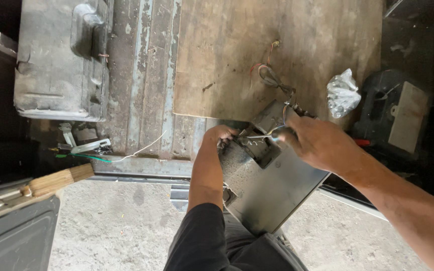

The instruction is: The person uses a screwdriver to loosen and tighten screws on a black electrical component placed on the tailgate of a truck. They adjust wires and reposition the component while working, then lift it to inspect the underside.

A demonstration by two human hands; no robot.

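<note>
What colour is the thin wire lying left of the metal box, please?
The thin wire runs white, turning green toward its left end; the head view shows it.

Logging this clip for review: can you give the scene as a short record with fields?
setting: worn metal bed with a wooden board
left hand: grips the grey metal box
right hand: holds a thin tool at the box's opening
wires: trail from the box over the board
nearby: grey case, crumpled plastic bag

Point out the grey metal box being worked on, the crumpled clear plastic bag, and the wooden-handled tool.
Grey metal box (272,188), head view, its flat side panel.
Crumpled clear plastic bag (342,93), head view, its middle.
Wooden-handled tool (56,180), head view, mid-handle.
</note>
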